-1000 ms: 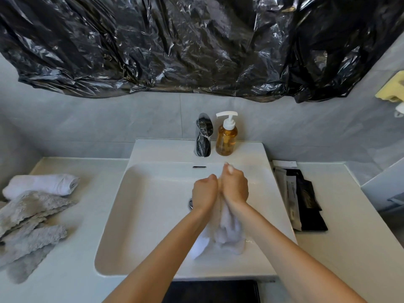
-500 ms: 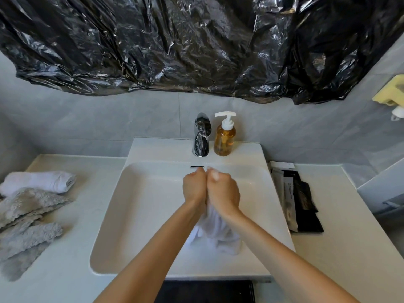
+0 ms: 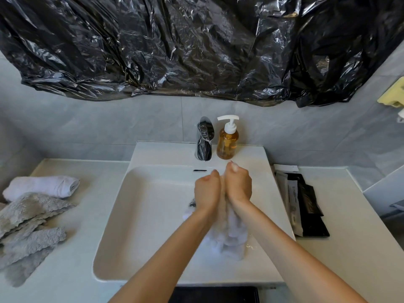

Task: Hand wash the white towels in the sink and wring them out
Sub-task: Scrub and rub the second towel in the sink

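Both hands are raised over the basin of the white rectangular ceramic sink [image 3: 140,215], side by side and touching. The left hand [image 3: 207,191] and the right hand [image 3: 238,186] are each closed in a fist around the upper part of a wet white cloth towel [image 3: 231,239], gripping it between them. The rest of the towel hangs bunched below the wrists, its lower end at the front right of the basin; whether it touches the basin floor cannot be told. The hands and towel are slightly blurred. A chrome tap [image 3: 204,138] stands on the back ledge of the sink, with a clear pump bottle of amber liquid soap [image 3: 227,141] just beside it on its right. On the white bench [image 3: 72,259] to the left of the sink lies a rolled white towel [image 3: 41,186], and in front of it, touching, a pile of grey fluffy cloths [image 3: 28,228]. On the bench to the right of the sink lies a stack of flat black and white sachets [image 3: 301,202]. Crumpled black plastic sheeting [image 3: 196,44] covers the wall above the grey tiles. A pale yellow object [image 3: 393,94] shows at the right edge, too cropped to identify.
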`<action>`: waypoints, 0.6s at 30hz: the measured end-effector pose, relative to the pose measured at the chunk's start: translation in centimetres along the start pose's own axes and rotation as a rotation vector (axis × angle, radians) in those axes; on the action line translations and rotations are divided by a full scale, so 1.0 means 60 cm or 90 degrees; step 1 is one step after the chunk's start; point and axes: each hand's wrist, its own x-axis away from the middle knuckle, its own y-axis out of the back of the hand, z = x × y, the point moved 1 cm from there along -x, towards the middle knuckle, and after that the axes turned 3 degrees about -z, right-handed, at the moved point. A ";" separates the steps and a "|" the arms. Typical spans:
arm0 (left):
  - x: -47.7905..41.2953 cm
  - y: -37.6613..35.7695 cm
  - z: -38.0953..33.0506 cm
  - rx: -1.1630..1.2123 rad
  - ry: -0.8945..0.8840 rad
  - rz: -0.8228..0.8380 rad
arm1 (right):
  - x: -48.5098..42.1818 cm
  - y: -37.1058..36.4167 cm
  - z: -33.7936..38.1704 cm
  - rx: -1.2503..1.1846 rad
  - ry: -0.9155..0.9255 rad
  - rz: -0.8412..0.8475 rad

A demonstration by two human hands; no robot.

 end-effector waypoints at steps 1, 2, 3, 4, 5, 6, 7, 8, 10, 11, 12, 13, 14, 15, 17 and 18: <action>-0.017 0.011 -0.006 0.029 0.017 -0.025 | 0.018 -0.006 -0.002 0.030 0.039 0.026; -0.027 0.021 -0.010 0.051 0.033 -0.044 | 0.038 -0.012 -0.005 0.067 0.074 0.055; -0.030 0.028 -0.008 0.055 0.045 -0.044 | 0.049 -0.016 -0.009 0.087 0.096 0.069; -0.023 0.028 -0.002 0.043 0.051 -0.024 | 0.046 -0.015 -0.008 0.086 0.091 0.058; -0.014 0.021 0.006 0.013 0.046 0.003 | 0.030 -0.013 -0.007 0.049 0.058 0.037; -0.003 0.014 0.010 -0.015 0.038 0.027 | 0.016 -0.007 -0.004 0.004 0.021 0.010; 0.001 0.008 0.012 -0.041 0.033 0.040 | 0.004 -0.004 -0.005 -0.022 -0.007 -0.016; 0.000 0.007 0.008 -0.050 0.030 0.043 | 0.000 -0.003 -0.007 -0.027 -0.015 -0.029; -0.020 0.014 -0.005 -0.020 0.017 0.017 | 0.008 -0.013 -0.015 0.014 0.025 0.014; -0.026 0.018 -0.007 -0.015 0.012 0.010 | 0.011 -0.018 -0.022 0.045 0.041 0.041; -0.021 0.017 -0.003 -0.012 0.009 0.017 | 0.011 -0.018 -0.026 0.070 0.045 0.054; -0.013 0.011 0.004 -0.016 0.012 0.038 | 0.003 -0.015 -0.029 0.074 0.035 0.050; -0.002 0.001 0.011 -0.037 0.020 0.065 | -0.009 -0.011 -0.031 0.055 0.017 0.032; 0.008 -0.008 0.015 -0.054 0.032 0.096 | -0.020 -0.005 -0.035 0.035 -0.002 0.016; 0.007 -0.012 0.019 -0.039 0.044 0.161 | -0.035 0.005 -0.044 0.047 -0.006 0.029; -0.001 -0.004 0.015 -0.017 0.046 0.182 | -0.041 0.008 -0.051 0.118 0.023 0.070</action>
